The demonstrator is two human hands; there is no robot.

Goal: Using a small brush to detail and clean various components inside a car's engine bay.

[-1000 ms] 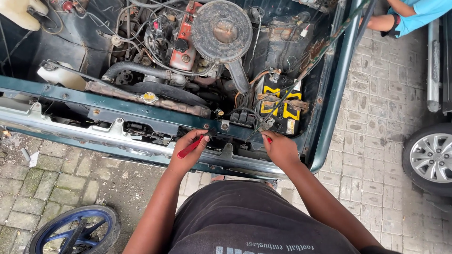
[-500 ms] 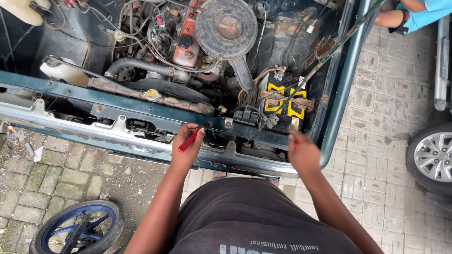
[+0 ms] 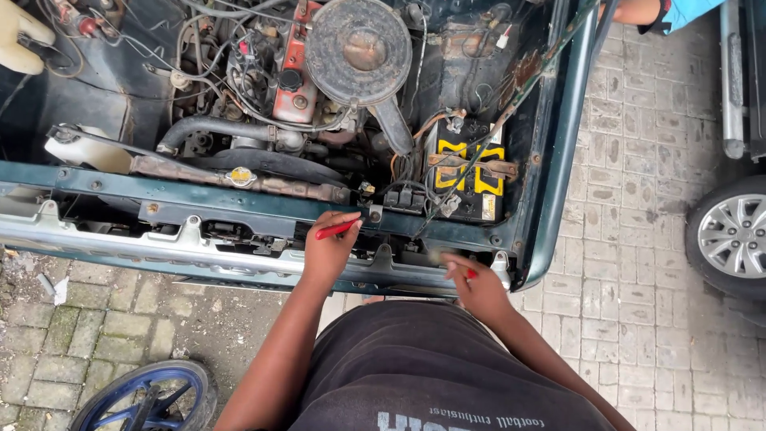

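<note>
- Left hand (image 3: 329,249) is clamped around a red-handled tool (image 3: 337,230), resting on the green front panel (image 3: 239,209).
- Right hand (image 3: 472,285), fingers curled on something small and red, sits lower, near the panel's corner.
- The battery (image 3: 467,175) lies just beyond it.

The tool (image 3: 337,230) in the left hand (image 3: 329,249) was red. Behind it, the car's front panel (image 3: 199,199) was dark green, its bumper (image 3: 120,247) silvery. Right of the tool, the battery (image 3: 467,172) was black with yellow bands. Beyond the panel sat a rusty grey air cleaner (image 3: 359,40) and red engine cover (image 3: 291,76). Below the bumper, a blue wheel rim (image 3: 148,395) lay on grey, mossy paving (image 3: 72,327).
</note>
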